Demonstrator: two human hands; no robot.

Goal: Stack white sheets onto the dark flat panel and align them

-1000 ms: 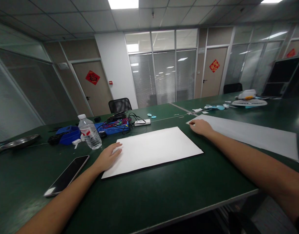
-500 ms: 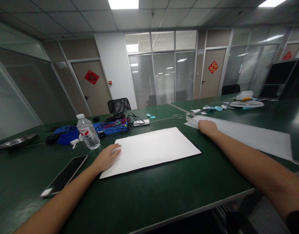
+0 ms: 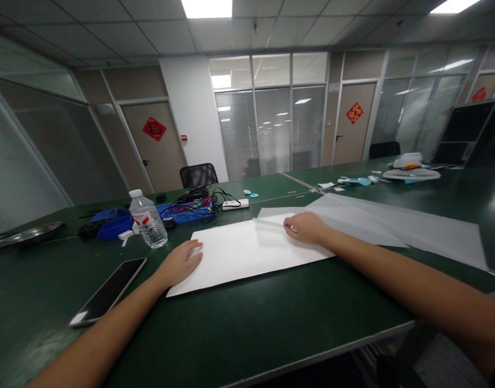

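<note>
1. From where I sit, the white panel (image 3: 239, 258) lies flat near the middle of the green table (image 3: 312, 307), a dark edge showing along its near side.
2. My left hand (image 3: 179, 267) rests on the panel's left end, palm down, fingers slightly parted and gently curved. It is mostly open and presses on the panel; I can't tell whether the thumb hooks the edge.
3. My right hand (image 3: 307, 229) is over the panel's right part, fingers curled in and closed on a thin translucent sheet (image 3: 338, 220).
4. That sheet's left end lies over the panel's far right part; the rest runs off to the right, past my wrist, across a second translucent sheet (image 3: 441, 240) on the table.
5. To the left of my left hand I have a smartphone (image 3: 110, 291), dark screen up, beside the forearm.
6. Beyond that hand, a clear water bottle (image 3: 149, 220) with a red-marked label stands upright. A blue tray (image 3: 193, 216) heaped with tangled cables sits just behind it, to the right.
7. Far left, I make out a shallow metal pan (image 3: 33, 234); far right, a white fan-like grille (image 3: 412, 174) lies on the table.
</note>
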